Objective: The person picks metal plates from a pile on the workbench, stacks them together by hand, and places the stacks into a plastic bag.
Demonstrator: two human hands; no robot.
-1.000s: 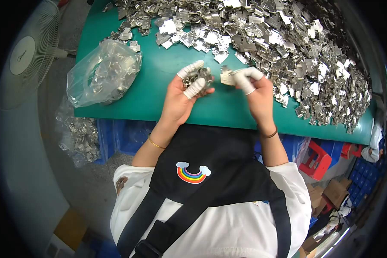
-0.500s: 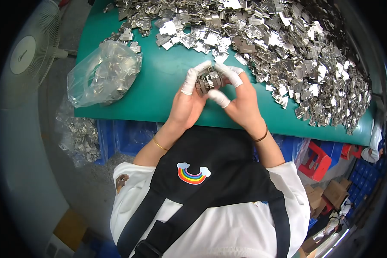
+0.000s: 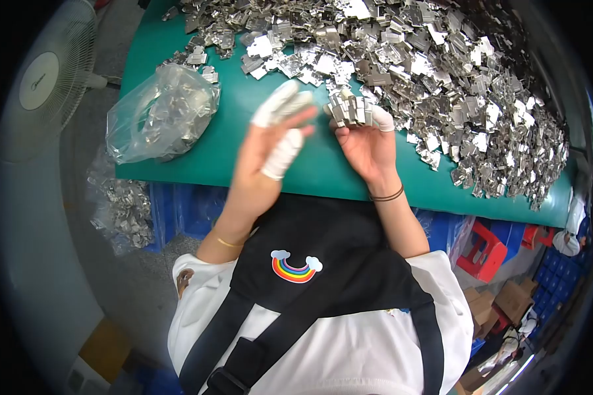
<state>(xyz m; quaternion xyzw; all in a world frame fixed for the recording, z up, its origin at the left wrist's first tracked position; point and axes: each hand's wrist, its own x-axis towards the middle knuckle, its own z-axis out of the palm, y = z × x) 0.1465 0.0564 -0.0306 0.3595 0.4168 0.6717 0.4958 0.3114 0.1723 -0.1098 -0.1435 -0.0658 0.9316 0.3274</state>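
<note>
Metal pieces (image 3: 349, 110), silvery, thin: one row, held side by side in right hand (image 3: 370, 150). Matching pieces (image 3: 435, 72): heaped loosely, ten to four o'clock.

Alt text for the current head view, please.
A person's right hand holds several shiny metal pieces over a green table; the left hand, slightly blurred, is open nearby. A large heap of similar pieces lies beyond, a clear plastic bag at left.

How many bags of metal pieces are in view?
2: the upper bag on the green table, at its left end; the lower bag below, beside a blue bin. Others may be hidden under the table.
</note>
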